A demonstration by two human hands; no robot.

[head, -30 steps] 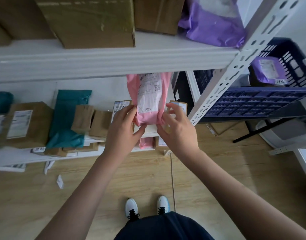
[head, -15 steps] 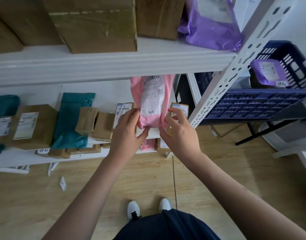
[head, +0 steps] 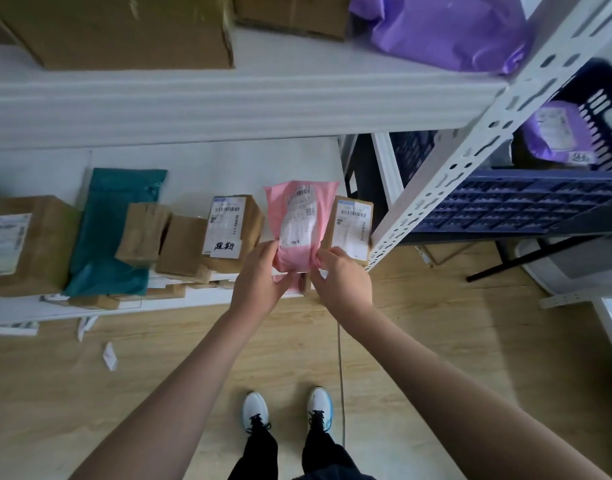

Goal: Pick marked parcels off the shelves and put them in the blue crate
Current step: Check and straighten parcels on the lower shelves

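Lowered pink parcel [head: 299, 223], both hands pinching.

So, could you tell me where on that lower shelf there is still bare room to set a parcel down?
Bare white board lies behind the row, between the teal mailer and the pink mailer. The front is crowded: small cardboard boxes and two labelled boxes stand packed together. Both the left hand and right hand pinch the pink mailer.
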